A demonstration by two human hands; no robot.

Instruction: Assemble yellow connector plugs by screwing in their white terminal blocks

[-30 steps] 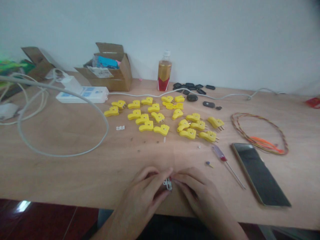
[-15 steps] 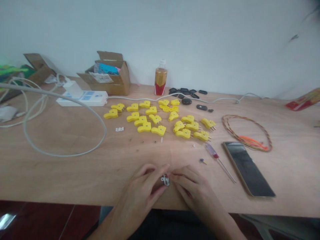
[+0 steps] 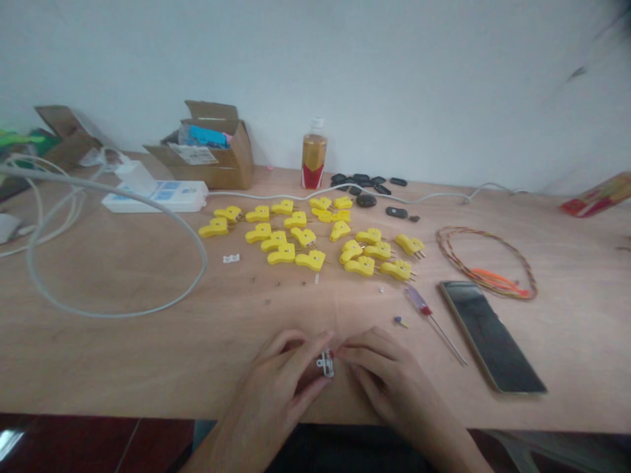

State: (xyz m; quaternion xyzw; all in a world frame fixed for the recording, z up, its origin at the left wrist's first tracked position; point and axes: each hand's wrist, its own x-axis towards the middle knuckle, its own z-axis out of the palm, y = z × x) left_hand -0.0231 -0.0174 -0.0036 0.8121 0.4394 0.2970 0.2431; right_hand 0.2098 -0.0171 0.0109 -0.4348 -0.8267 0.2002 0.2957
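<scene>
My left hand (image 3: 283, 384) and my right hand (image 3: 382, 374) rest near the front edge of the wooden table (image 3: 123, 328), fingertips meeting. Both pinch a small metal part (image 3: 326, 362) with a red bit at its top. Beyond them lie several yellow plugs (image 3: 315, 236) with brass pins, spread over the middle of the table. A small screwdriver (image 3: 431, 316) with a clear red handle lies to the right of my right hand.
A phone (image 3: 490, 334) lies face up at right, next to a coil of orange and brown wire (image 3: 486, 263). A white power strip (image 3: 155, 195) with looping cable (image 3: 113, 263), cardboard boxes (image 3: 211, 154), a bottle (image 3: 313, 153) and black parts (image 3: 369, 184) stand further back.
The view has shifted slightly; my hands stay together at the table's front edge, still pinching the small metal part.
</scene>
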